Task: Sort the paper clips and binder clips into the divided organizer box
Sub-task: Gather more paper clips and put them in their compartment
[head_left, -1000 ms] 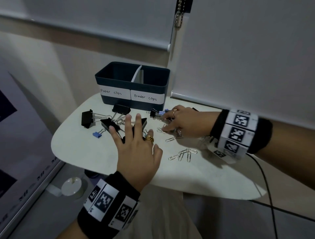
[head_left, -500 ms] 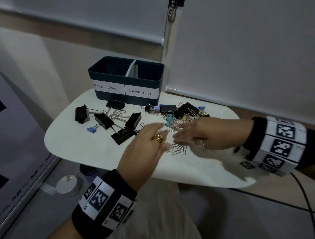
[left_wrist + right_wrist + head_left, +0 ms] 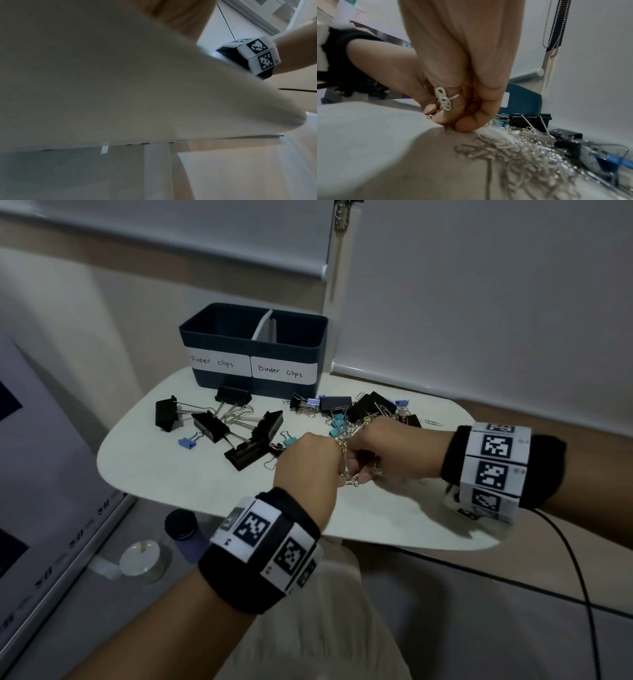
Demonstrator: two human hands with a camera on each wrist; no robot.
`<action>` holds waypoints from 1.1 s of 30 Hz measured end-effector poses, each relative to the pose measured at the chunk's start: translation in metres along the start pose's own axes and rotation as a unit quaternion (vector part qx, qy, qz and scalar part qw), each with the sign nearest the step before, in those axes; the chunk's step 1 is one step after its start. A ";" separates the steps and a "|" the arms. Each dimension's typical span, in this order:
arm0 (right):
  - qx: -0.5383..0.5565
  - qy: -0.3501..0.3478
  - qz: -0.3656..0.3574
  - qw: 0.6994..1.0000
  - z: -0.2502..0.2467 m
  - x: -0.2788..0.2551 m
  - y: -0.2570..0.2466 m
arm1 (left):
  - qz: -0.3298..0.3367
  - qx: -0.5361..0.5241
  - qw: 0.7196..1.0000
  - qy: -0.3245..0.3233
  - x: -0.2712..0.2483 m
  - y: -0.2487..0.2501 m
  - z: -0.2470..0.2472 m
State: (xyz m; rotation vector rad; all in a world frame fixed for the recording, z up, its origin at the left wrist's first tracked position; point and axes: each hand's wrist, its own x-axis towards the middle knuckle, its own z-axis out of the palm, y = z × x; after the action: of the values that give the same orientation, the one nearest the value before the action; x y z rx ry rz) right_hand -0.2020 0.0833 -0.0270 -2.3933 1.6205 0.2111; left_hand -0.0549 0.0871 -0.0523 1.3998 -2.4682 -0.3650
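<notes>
At 9 o'clock the white desk (image 3: 144, 470) has a rounded edge with a bare strip of top inside it; below that edge, on the floor, stand a dark-capped bottle (image 3: 183, 534) and a tape roll (image 3: 142, 558). At 11 o'clock a loose group of large black binder clips (image 3: 209, 424) lies spread, with a small blue binder clip (image 3: 187, 442) just beside it. At 12 o'clock the dark blue organizer box (image 3: 253, 350) stands against the back edge, its left compartment labelled "Paper clips", its right "Binder clips". In front, at centre, the left hand (image 3: 308, 463) comes in from 6 o'clock, knuckles up, fingers curled; its grip is pressed down on silver paper clips (image 3: 351, 479), though whether it pinches them cannot be told. The right hand (image 3: 387, 450) reaches in from 3 o'clock, touching the left; in the right wrist view its curled fingers (image 3: 467, 121) pinch paper clips against the desk. At 1 o'clock a tangled heap of paper clips and binder clips (image 3: 363, 409) lies. Bare top stretches toward the 3 o'clock edge, and a black cable (image 3: 582, 577) hangs past it. Pale roller blinds (image 3: 479, 285) cover the wall behind.
</notes>
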 end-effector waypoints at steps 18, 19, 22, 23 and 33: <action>0.177 0.178 0.076 0.965 -0.118 0.068 -0.031 | -0.098 -0.076 0.976 0.179 0.039 -0.056 -0.112; 0.173 0.206 0.089 0.959 -0.127 0.089 -0.035 | -0.115 -0.072 0.971 0.195 0.056 -0.066 -0.122; 0.148 0.245 0.155 0.946 -0.142 0.148 -0.041 | -0.164 -0.039 0.965 0.202 0.108 -0.092 -0.130; 0.134 0.241 0.168 0.946 -0.142 0.162 -0.043 | -0.178 -0.024 0.964 0.195 0.121 -0.100 -0.130; 0.069 0.214 0.086 0.971 -0.115 0.135 -0.036 | -0.103 0.005 0.984 0.148 0.134 -0.129 -0.112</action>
State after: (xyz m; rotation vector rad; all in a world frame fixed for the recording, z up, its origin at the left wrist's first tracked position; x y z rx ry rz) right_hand -0.1206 -0.0562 0.0534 -2.2988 1.9501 -0.4049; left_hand 0.0220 -0.1021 0.0221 1.5895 -2.0987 -0.1705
